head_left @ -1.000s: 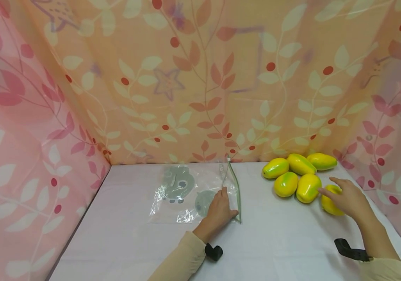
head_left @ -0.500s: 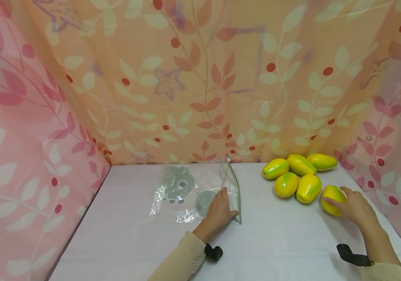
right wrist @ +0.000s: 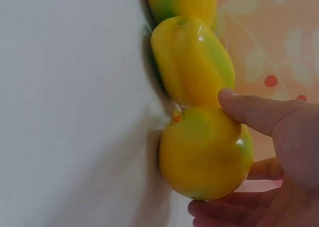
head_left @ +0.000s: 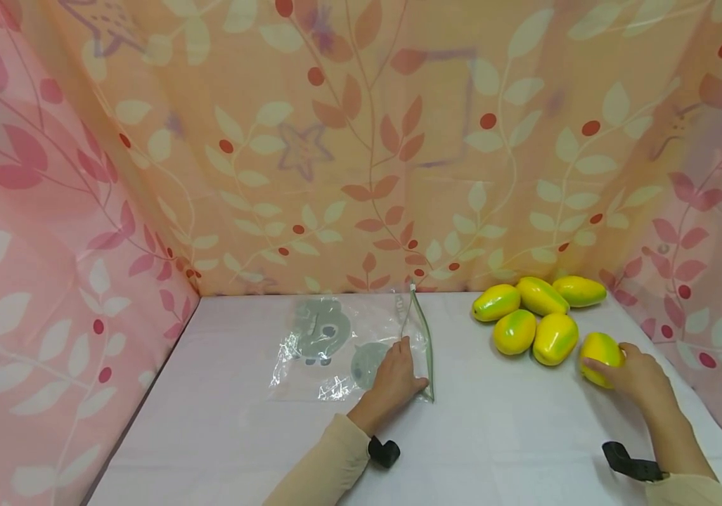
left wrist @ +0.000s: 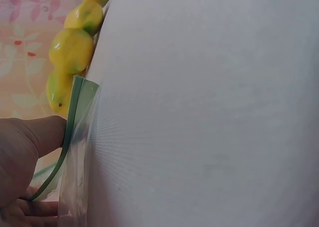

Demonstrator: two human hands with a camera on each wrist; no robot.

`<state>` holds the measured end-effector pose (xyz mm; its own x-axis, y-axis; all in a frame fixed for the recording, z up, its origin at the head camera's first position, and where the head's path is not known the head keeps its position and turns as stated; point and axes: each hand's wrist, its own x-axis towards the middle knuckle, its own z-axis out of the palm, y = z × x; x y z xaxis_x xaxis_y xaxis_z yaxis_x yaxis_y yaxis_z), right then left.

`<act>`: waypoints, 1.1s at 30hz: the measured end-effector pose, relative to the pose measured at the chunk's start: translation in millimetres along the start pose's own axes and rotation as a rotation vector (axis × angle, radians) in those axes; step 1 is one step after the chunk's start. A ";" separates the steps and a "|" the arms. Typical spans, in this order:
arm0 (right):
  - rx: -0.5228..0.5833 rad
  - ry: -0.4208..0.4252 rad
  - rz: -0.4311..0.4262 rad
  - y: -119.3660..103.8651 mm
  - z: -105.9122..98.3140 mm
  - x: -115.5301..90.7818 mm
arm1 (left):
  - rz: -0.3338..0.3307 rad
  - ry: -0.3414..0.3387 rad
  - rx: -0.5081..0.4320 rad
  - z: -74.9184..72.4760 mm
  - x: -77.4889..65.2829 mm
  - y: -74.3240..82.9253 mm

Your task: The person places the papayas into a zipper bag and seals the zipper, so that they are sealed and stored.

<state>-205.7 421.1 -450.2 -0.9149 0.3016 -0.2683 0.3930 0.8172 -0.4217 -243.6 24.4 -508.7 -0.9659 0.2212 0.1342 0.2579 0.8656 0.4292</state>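
My left hand (head_left: 392,383) rests on a clear plastic zip bag (head_left: 297,379) with grey-green cartoon prints, lying flat at the middle of the table. Its fingers stretch over the bag close to the mouth. In the left wrist view the straight thumb touches the green zip strip (left wrist: 72,112), which stands up and apart from the other edge. On the right, my right hand (head_left: 645,379) grips the nearest yellow-green mango (head_left: 600,357). The right wrist view shows the thumb on top of that mango (right wrist: 204,155) and the fingers around its far side and underside.
Several more mangoes (head_left: 555,339) lie in two loose rows at the back right, just left of the gripped one. White cloth covers the table (head_left: 493,436). Leaf-patterned curtains (head_left: 335,211) close off the back and both sides.
My right hand has come down from above the nearest mango to its right side and taken hold of it. That mango has shifted slightly. The left hand and the bag have stayed put.
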 end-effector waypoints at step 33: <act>0.116 0.020 0.120 -11.0 -0.7 -0.8 | 0.042 0.028 0.040 2.3 0.0 -2.1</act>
<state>-209.3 412.2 -444.7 -0.8617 0.4047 -0.3061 0.5069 0.7124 -0.4852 -244.3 23.6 -511.7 -0.9532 0.2455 0.1764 0.2965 0.8730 0.3871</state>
